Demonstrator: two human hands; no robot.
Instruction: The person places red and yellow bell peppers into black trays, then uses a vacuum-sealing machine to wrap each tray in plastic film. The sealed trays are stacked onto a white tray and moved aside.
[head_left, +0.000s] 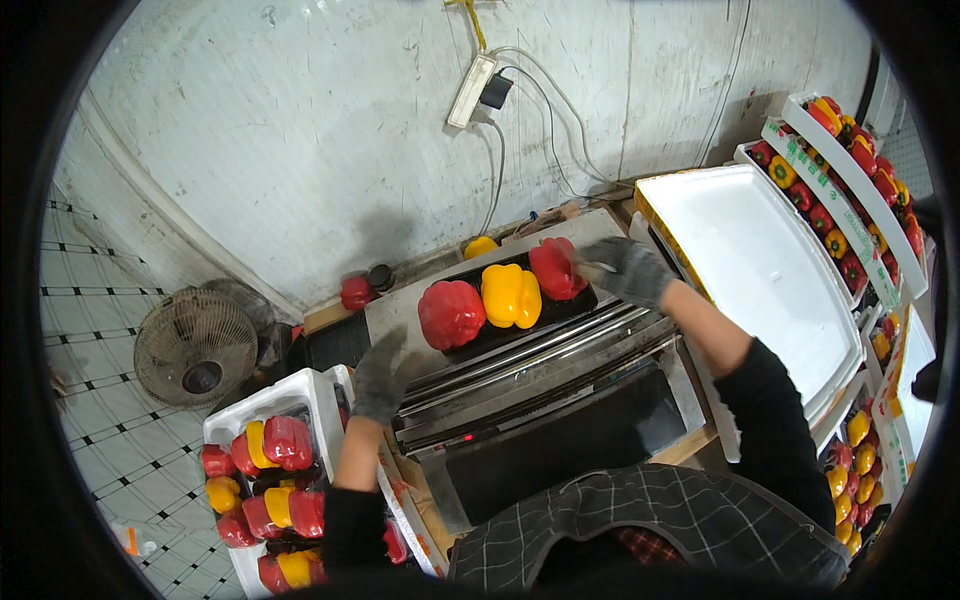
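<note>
A black tray (491, 339) lies on the metal top of a film-wrapping machine (607, 225). On it sit a red bell pepper (451, 315), a yellow bell pepper (511, 295) and another red bell pepper (558, 268) in a row. My left hand (381, 379), in a grey glove and blurred, is held open with nothing in it, left of the tray. At the tray's right end, my right hand (628, 270), also gloved, is beside the right red pepper; whether its fingers grip anything is unclear. Metal rollers (540, 352) run along the near side of the tray.
A white foam box (330, 420) at left holds wrapped pepper trays (271, 444). A fan (196, 349) stands behind it. At right are a white foam lid (750, 270) and stacked pepper boxes (847, 202). A power strip (472, 90) hangs on the wall with cables.
</note>
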